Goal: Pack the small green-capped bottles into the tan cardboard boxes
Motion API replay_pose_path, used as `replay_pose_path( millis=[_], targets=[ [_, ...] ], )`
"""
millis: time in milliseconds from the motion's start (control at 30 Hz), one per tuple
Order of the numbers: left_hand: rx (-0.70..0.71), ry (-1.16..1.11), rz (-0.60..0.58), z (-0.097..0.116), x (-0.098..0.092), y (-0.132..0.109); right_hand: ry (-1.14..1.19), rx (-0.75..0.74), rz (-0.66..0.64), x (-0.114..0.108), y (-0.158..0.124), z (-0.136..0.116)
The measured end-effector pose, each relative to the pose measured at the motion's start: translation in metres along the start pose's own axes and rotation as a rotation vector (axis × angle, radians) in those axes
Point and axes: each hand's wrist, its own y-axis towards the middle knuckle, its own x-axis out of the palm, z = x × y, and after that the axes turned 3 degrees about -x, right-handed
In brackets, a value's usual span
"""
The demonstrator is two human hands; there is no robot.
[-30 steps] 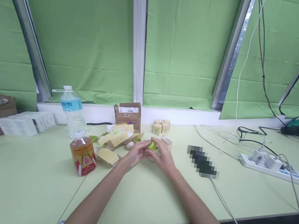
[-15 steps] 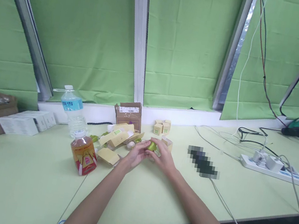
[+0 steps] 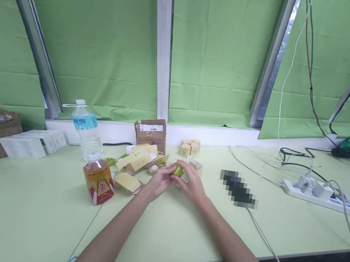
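Note:
Between my fingertips is a small rounded green object [image 3: 178, 171], too small to name more exactly. My left hand [image 3: 161, 180] grips it from the left, and my right hand [image 3: 191, 183] closes on it from the right. Just beyond my right hand stands a small open cream box [image 3: 196, 166], partly hidden by the fingers. To the left of my left hand lie flattened and unfolded cream cartons [image 3: 137, 160], with small green pieces [image 3: 110, 161] and a whitish round piece [image 3: 153, 169] among them. Another unfolded carton [image 3: 127, 182] lies nearer to me.
A red-labelled drink bottle [image 3: 98, 178] and a clear water bottle [image 3: 85, 130] stand left. Small closed boxes [image 3: 190, 149] and a brown carton [image 3: 151, 132] are at the back. A pixelated dark object [image 3: 238, 190], cables and a power strip [image 3: 320, 197] lie right.
Both hands stay in nearly the same place, still holding the green object. The view has shifted very slightly; nothing else has visibly moved.

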Motion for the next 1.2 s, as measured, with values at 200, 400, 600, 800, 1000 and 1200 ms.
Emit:
replay_pose_path(
  millis=[200, 400, 600, 800, 1000, 1200],
  targets=[
    [-0.012, -0.051, 0.003, 0.002, 0.003, -0.002, 0.004, -0.024, 0.023, 0.0, 0.001, -0.002],
    [-0.032, -0.114, 0.018, 0.002, 0.008, -0.004, 0.025, 0.006, 0.042, 0.0, 0.001, -0.007],
    [-0.064, -0.143, 0.014, 0.002, 0.008, -0.004, 0.093, 0.187, 0.084, -0.001, 0.003, -0.015],
    [-0.095, -0.113, -0.021, 0.001, 0.009, -0.003, 0.122, 0.305, 0.151, -0.002, 0.004, -0.015],
    [-0.036, 0.047, 0.02, -0.002, 0.013, -0.001, 0.095, 0.258, 0.115, -0.001, 0.002, -0.012],
    [0.06, 0.288, 0.079, 0.001, 0.01, -0.001, 0.064, 0.121, 0.046, -0.001, 0.001, -0.01]
  ],
)
